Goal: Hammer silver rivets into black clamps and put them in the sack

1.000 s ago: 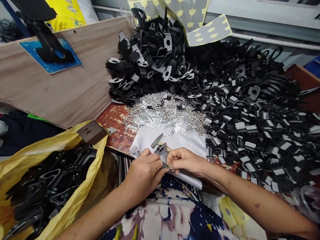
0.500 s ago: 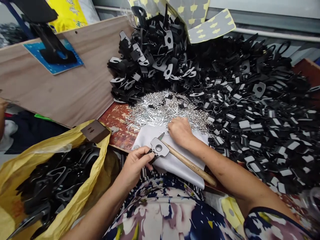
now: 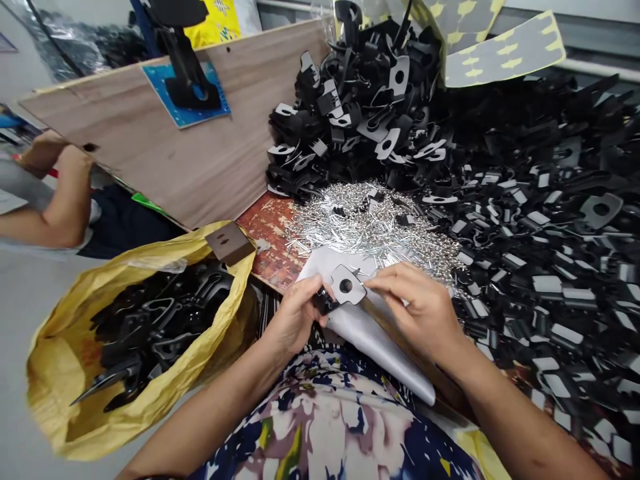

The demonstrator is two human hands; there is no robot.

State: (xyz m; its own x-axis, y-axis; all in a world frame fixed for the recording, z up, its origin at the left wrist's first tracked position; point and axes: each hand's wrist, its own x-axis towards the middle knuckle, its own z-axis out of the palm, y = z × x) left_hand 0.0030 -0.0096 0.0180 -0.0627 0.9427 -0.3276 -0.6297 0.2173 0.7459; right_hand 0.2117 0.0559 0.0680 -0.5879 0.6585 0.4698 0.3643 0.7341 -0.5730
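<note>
Between the thumb and fingers of my left hand (image 3: 299,312) is a black plastic clip piece (image 3: 345,285). Its flat grey face has a round hole and is turned up towards me. My right hand (image 3: 423,303) is closed in a pinch at the piece's right edge, on what looks like a thin metal pin (image 3: 363,283), mostly covered by the fingertips. Under both hands lies a grey-white sheet (image 3: 400,360). A wooden handle (image 3: 383,320) rests on it, largely hidden by the right hand. Just beyond is a heap of silvery pins (image 3: 370,223).
Black plastic parts (image 3: 545,247) cover the right side, with a taller heap (image 3: 360,100) behind the pins. A yellow sack (image 3: 60,407) of black parts stands left, a brown block (image 3: 230,243) at its rim. Past the wooden board (image 3: 245,127) is another person's arm (image 3: 70,193).
My right hand has come back from the pin heap to the edge of the clip piece. My left hand still holds that piece. The view has swung left, showing more of the other person.
</note>
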